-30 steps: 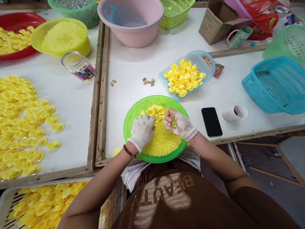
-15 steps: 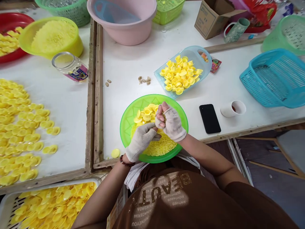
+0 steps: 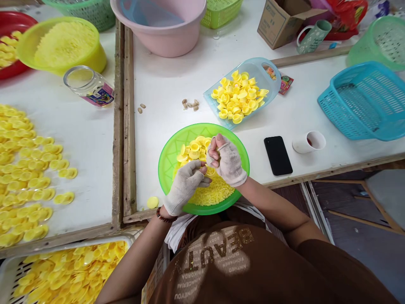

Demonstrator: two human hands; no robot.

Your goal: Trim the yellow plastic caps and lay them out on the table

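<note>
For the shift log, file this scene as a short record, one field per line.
Left hand: gloved, fingers bent over the green basin; grip unclear
Right hand: gloved, curled shut beside the left; contents hidden
Basin contents: flanged yellow pieces at the far side, yellow pellets nearer
Blue scoop: beyond the basin, holding cup-shaped yellow pieces
Right of basin: black phone, white cup
Left worktop: clear jar, many loose yellow pieces

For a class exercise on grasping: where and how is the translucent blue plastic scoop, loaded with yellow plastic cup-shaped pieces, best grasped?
Probably by the looped handle, from the right: it forms the far right end of the scoop, its opening can be hooked, and the yellow pieces lie clear of it.
</note>
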